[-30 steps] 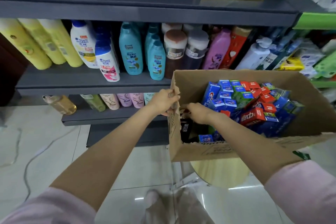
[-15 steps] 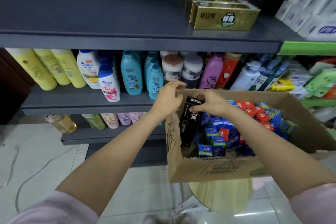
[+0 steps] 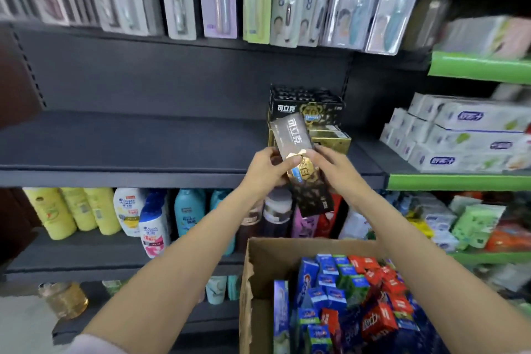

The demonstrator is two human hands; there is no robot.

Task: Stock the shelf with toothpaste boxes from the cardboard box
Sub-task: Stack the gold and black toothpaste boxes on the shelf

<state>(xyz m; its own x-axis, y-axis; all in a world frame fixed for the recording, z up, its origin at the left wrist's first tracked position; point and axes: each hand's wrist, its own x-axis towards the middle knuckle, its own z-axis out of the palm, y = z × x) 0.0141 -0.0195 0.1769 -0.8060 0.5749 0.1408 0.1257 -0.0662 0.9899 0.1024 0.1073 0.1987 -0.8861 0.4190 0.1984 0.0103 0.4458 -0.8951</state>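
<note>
Both hands have risen out of the cardboard box (image 3: 253, 282) since half a second ago, and the black and gold toothpaste box (image 3: 298, 161) they were lifting now sits at centre frame, level with the dark grey shelf (image 3: 129, 149). It tilts, its top end leaning up and left. The left hand (image 3: 265, 168) grips its left edge and the right hand (image 3: 330, 165) pinches its right edge, close together at the box's middle, likely to steady and turn it before setting it down. Just behind, right of centre, stands a stack of matching black and gold cartons (image 3: 309, 121), probably the destination. At lower right the cardboard box holds many blue, green and red toothpaste boxes (image 3: 356, 296), so much stocking appears to remain.
</note>
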